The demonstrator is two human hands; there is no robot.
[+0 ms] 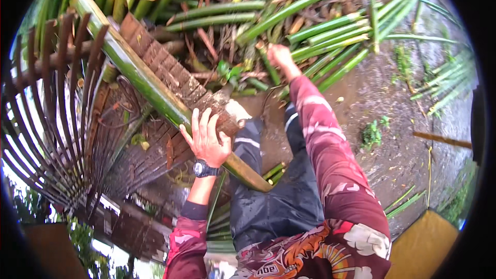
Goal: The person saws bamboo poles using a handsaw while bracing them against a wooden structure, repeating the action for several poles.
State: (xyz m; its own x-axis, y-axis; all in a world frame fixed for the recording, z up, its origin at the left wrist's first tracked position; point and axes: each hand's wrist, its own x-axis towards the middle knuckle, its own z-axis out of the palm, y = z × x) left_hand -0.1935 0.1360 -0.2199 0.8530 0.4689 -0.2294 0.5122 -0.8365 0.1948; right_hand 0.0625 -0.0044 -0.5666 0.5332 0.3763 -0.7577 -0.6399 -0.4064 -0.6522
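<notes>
My left hand (pixel 207 139), with a watch on the wrist, lies flat over a long green bamboo pole (pixel 145 81), its fingers spread. The pole slopes from the upper left down to my lap, where its rounded brown end (pixel 255 180) rests by my thigh. Along its right side runs a notched, weathered wooden beam (pixel 166 62). Farther forward, my right hand (pixel 279 57) is bunched beside a short cut green stalk (pixel 270 66). Whether its fingers close on that stalk cannot be seen.
Cut green stalks (pixel 329 33) are heaped ahead among brown debris (pixel 217 46). A fan of dark slats (pixel 62 97) stands at left. More stalks (pixel 449 79) lie on the wet ground (pixel 372 97) at right. A yellow-brown panel (pixel 422 240) is at lower right.
</notes>
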